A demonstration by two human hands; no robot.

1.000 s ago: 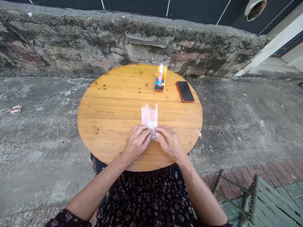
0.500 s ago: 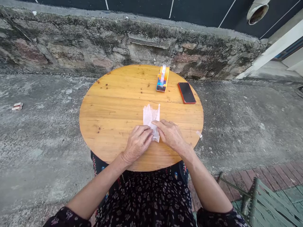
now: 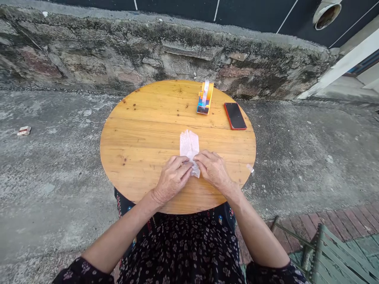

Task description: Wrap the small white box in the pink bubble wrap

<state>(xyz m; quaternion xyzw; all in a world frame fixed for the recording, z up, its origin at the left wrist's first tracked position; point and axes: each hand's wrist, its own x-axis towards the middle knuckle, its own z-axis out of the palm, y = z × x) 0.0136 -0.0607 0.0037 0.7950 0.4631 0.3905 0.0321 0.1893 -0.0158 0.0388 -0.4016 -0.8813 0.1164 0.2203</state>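
Observation:
A small clear plastic bag [image 3: 189,145] lies flat on the round wooden table [image 3: 142,134], its near end between my two hands. My left hand [image 3: 171,179] has its fingers curled and pinches the bag's lower left edge. My right hand [image 3: 213,170] pinches the lower right edge, fingertips nearly touching those of the left. The bag's far end points away from me and lies loose on the wood.
An orange and blue tape dispenser [image 3: 205,98] stands at the table's far side, a red-cased phone [image 3: 235,115] lies right of it. A bit of clear tape [image 3: 250,169] sticks at the right rim. Stone wall behind, green chair [image 3: 325,252] lower right, litter [image 3: 24,130] on the concrete.
The bag's far end, split and raised before, now lies flatter and closed. My right hand slid up onto the bag beside the left. The view shifted slightly.

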